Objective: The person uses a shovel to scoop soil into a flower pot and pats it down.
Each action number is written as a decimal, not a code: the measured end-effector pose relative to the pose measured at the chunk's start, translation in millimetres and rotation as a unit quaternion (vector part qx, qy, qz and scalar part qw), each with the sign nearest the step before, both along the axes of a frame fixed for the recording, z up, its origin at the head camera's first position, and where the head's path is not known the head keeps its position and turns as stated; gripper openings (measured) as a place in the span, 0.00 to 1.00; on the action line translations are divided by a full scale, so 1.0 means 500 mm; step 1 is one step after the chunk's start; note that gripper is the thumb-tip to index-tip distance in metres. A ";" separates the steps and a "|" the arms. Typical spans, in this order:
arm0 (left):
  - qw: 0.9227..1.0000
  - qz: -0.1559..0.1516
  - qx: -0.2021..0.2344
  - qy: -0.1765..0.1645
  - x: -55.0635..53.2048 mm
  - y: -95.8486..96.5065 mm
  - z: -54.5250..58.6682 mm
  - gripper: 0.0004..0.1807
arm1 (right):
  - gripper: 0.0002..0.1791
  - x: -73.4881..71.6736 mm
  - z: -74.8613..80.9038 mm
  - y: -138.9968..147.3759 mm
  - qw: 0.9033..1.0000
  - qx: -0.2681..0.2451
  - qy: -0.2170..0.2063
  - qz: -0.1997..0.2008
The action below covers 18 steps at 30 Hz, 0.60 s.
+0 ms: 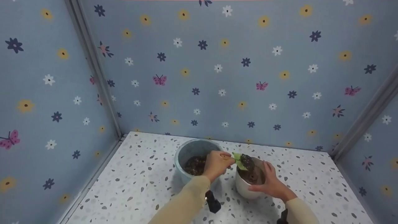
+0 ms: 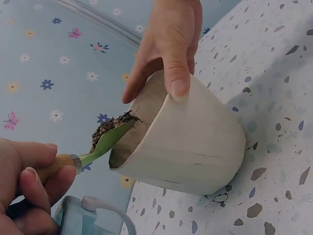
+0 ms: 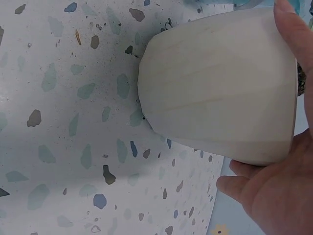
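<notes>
My left hand [image 1: 215,165] grips the wooden handle [image 2: 54,168] of a small trowel with a green blade [image 2: 108,142]. Dark, crumbly soil [image 2: 110,128] is heaped on the blade, which reaches over the mouth of a white pot [image 2: 188,142]. At the pot's right side, my right hand [image 1: 273,184] holds the rim, thumb on the near side and fingers round the far side. Inside the pot some brown [image 1: 253,178] shows low down. Left of it stands a larger light-blue pot [image 1: 179,165] with dark soil [image 1: 193,166] in it, partly hidden behind my left hand.
Both pots stand on a white speckled tabletop [image 1: 133,186]. Blue flowered panels [image 1: 230,77] rise behind it and at both sides, with grey posts [image 1: 96,68] in the corners. A curved blue handle [image 2: 110,205] sticks out from the blue pot's side.
</notes>
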State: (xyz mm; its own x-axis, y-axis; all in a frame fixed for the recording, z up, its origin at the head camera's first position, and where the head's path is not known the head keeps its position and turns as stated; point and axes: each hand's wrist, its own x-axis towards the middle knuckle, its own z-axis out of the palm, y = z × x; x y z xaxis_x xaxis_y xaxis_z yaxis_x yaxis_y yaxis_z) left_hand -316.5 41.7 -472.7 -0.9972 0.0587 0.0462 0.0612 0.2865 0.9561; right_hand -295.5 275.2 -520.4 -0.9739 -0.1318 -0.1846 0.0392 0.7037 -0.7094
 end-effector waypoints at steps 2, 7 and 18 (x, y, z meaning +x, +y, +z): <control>1.000 0.001 -0.015 0.010 -0.002 0.004 0.001 0.16 | 0.71 -0.002 0.001 0.000 1.000 0.002 0.001 -0.001; 0.998 -0.008 -0.056 0.037 -0.003 0.010 0.000 0.15 | 0.71 -0.001 0.000 0.000 1.000 0.011 0.007 0.002; 0.987 -0.049 -0.113 0.106 0.006 0.006 0.002 0.13 | 0.69 0.000 0.002 0.001 1.000 0.007 0.003 0.006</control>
State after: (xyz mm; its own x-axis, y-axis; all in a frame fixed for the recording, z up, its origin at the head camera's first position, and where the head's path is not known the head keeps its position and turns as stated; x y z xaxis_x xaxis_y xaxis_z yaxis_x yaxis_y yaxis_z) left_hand -313.3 44.6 -471.5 -0.9556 0.1867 0.2278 0.2907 0.4731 0.8317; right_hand -295.4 276.0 -519.4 -0.9733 -0.1417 -0.1804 0.0257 0.7142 -0.6995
